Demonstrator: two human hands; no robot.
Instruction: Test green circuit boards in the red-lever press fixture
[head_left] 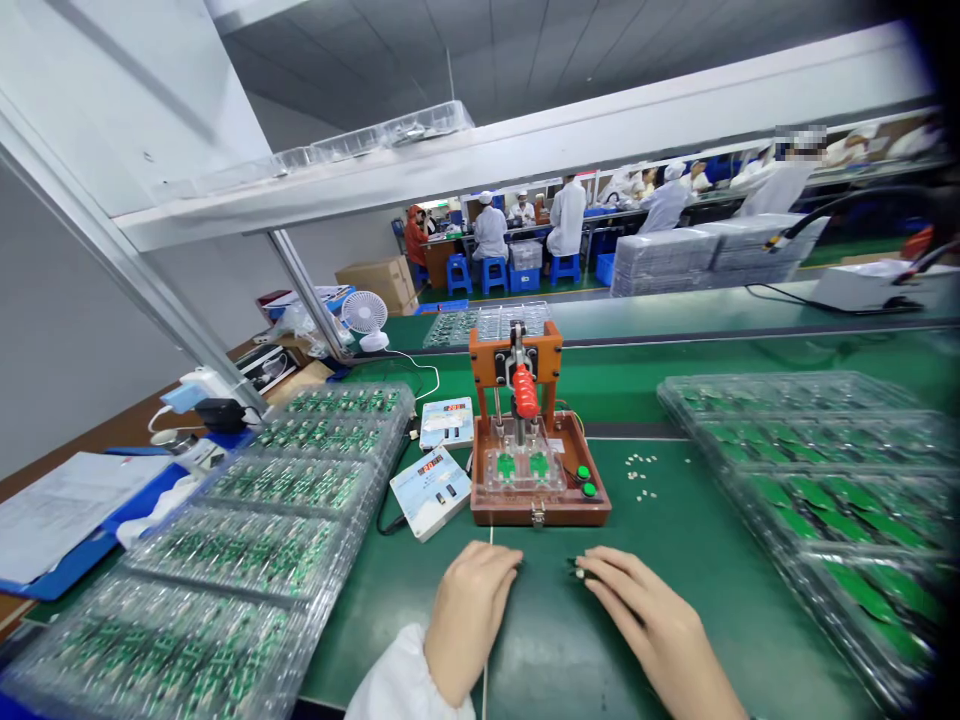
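Observation:
My right hand (pixel 649 620) pinches a small dark green circuit board (pixel 572 567) with a whitish part on it, just above the green mat. My left hand (pixel 474 610) is closed, its fingertips pressed together and pointing right; whatever lies between them is hidden. Beyond both hands stands a test fixture (pixel 541 510) with a brown base, an orange frame and a red lever handle (pixel 525 392). Two green boards (pixel 538 464) sit in its clear nest. On its right side are two green buttons (pixel 589 490).
Left lies a clear tray (pixel 300 600) of small boards; another tray (pixel 780 550) with green boards is right. Two meters (pixel 431 495) with red digits adjoin the fixture. Several tiny white pieces (pixel 641 475) are scattered on its right. A small fan (pixel 365 315) stands behind.

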